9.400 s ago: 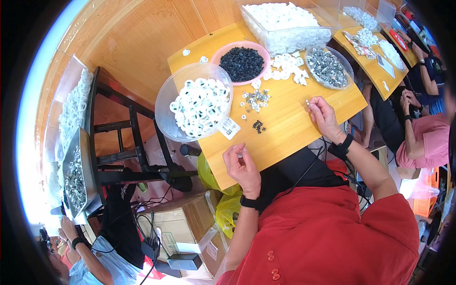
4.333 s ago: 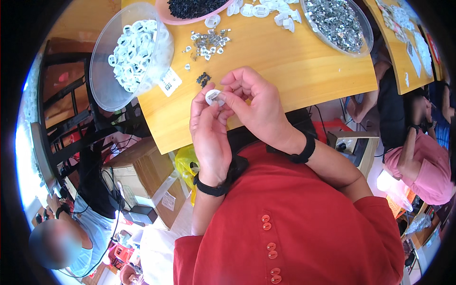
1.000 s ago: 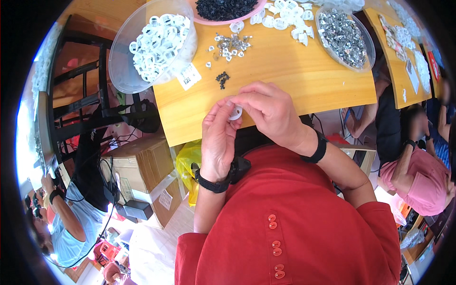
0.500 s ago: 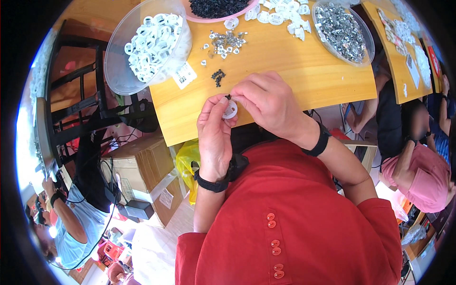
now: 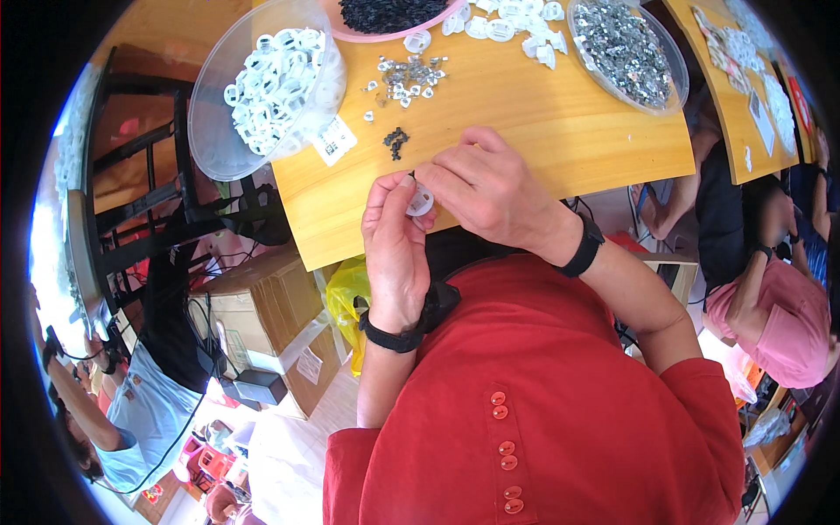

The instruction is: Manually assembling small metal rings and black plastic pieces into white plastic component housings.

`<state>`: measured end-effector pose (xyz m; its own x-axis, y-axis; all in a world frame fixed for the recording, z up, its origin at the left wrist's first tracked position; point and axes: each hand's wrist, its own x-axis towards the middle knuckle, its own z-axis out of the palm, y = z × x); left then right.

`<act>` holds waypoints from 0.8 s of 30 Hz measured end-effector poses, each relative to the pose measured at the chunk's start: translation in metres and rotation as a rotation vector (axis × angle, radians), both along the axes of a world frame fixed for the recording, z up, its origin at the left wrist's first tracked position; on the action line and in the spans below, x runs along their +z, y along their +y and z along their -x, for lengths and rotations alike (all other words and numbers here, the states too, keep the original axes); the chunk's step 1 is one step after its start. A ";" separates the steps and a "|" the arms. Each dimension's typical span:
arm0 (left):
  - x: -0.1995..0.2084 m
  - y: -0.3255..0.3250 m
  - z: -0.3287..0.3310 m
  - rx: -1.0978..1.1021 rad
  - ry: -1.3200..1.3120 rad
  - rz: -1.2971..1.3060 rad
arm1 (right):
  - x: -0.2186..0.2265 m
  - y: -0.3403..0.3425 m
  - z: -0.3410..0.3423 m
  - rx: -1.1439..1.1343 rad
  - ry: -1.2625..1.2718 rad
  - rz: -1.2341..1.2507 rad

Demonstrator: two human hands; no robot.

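The near edge of the wooden table (image 5: 560, 144) is crossed by both hands, and a wide bare strip is left on the right, up to the oval tub of metal parts (image 5: 626, 57). On the left, less room is given: the small black parts (image 5: 396, 143) are lying just beyond the fingers, and the left table edge is covered by the clear bowl (image 5: 206, 114). The white disc (image 5: 421, 202) is held above the table, near its front edge, pinched between thumb and fingers of the left hand (image 5: 395, 241). Its flat face is turned upward, and its visible part is stretched roughly away from the body. The right hand (image 5: 500, 194) is bent toward the disc's upper rim; whether its 2 hidden fingertips are closed cannot be told.
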<state>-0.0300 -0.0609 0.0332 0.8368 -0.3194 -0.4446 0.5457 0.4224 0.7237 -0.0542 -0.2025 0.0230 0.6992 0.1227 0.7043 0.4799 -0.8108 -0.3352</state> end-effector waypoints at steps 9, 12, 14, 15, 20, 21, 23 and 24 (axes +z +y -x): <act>-0.003 -0.004 0.001 0.030 0.007 0.009 | -0.002 0.000 -0.003 0.045 0.144 -0.172; -0.004 -0.002 0.001 -0.021 -0.028 0.016 | 0.001 -0.004 -0.003 0.083 0.188 -0.201; 0.000 -0.003 0.002 -0.027 0.007 0.048 | 0.006 -0.006 -0.001 0.084 0.243 -0.331; 0.003 -0.004 0.002 -0.032 0.042 0.081 | 0.009 -0.007 0.000 0.087 0.297 -0.460; 0.006 -0.002 0.002 -0.099 -0.005 0.194 | 0.022 -0.007 0.014 0.019 0.546 -0.797; 0.006 -0.002 0.002 -0.088 -0.027 0.194 | 0.024 -0.006 0.015 0.005 0.568 -0.835; 0.002 -0.001 0.002 -0.087 -0.053 0.224 | 0.026 -0.005 0.017 -0.009 0.561 -0.842; -0.002 0.002 0.001 -0.112 -0.074 0.234 | 0.028 -0.005 0.018 -0.014 0.552 -0.850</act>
